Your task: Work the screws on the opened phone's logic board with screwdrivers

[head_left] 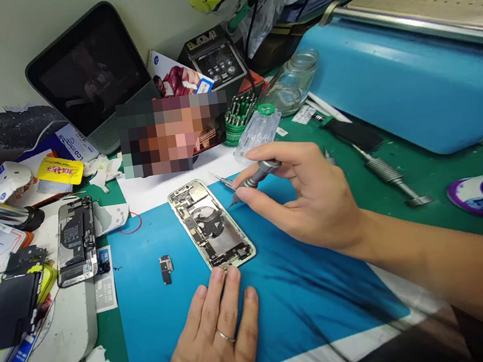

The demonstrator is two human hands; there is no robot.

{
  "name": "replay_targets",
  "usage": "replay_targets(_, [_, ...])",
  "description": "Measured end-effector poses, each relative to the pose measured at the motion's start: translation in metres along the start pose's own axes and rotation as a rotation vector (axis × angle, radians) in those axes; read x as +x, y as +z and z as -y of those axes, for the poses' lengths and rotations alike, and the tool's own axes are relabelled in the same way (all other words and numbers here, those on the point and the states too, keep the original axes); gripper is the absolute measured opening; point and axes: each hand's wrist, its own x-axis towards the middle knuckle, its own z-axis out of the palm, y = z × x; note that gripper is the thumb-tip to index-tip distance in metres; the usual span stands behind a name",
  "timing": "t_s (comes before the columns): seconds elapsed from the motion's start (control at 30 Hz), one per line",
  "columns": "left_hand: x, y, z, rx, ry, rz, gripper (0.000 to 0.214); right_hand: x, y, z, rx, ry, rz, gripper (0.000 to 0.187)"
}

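Note:
An opened phone lies back-off on the blue mat, its boards and parts exposed. My left hand rests flat on the mat, fingers stretched out, with the fingertips touching the phone's near end. My right hand pinches a thin grey screwdriver, its tip pointing down just beside the phone's right edge. A small loose black part lies on the mat to the left of the phone.
A second opened phone lies at the left on a white pad. Behind stand a dark tablet, a green screwdriver bit holder, a glass jar and a large blue machine. A spring-handled tool lies at the right.

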Motion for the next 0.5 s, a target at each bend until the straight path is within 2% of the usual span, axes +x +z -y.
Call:
replay_targets(0.1, [-0.003,-0.001,-0.002,-0.011,0.034,-0.038,0.075,0.001,-0.001,-0.004,0.025,0.012,-0.028,0.037])
replay_targets(0.2, [-0.005,-0.002,-0.005,-0.028,0.147,-0.080,0.057,0.002,-0.002,-0.006,-0.028,0.018,-0.025,0.025])
replay_targets(0.27, [-0.004,-0.003,-0.005,-0.043,0.209,-0.075,0.049,0.003,-0.003,-0.008,-0.086,-0.055,-0.012,0.022])
replay_targets(0.37, [-0.002,-0.003,-0.005,-0.073,0.244,-0.041,0.046,0.005,-0.004,-0.011,-0.185,-0.245,0.022,0.025])
replay_targets(0.5, [0.000,-0.001,-0.003,-0.099,0.225,-0.016,0.052,0.006,-0.005,-0.011,-0.271,-0.359,0.157,0.015])
